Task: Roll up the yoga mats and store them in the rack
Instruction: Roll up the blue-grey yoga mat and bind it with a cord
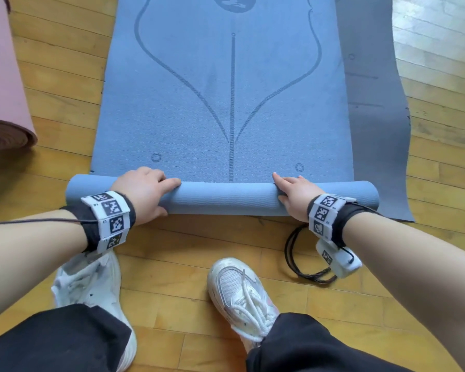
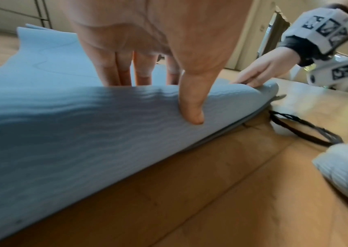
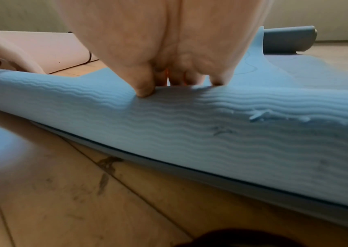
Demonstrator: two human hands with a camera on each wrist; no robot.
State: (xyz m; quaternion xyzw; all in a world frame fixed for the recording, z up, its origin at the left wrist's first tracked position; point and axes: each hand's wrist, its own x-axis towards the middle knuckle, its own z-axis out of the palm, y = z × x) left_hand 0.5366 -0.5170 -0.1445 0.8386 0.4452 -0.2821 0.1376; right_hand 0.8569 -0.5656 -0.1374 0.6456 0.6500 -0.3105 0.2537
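Two hands, left hand [image 1: 142, 191] and right hand [image 1: 297, 194], curl over the rolled near end of the blue yoga mat [image 1: 226, 103]; the roll lies crosswise, and the flat mat runs forward across the floor [image 1: 188, 267].

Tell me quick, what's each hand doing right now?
Left hand: grips the rolled end of the blue foam yoga mat, fingers curled over it.
Right hand: grips the same roll.

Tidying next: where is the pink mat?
Head view, far left: the pink mat lies rolled on the wooden floor, beside the blue mat.
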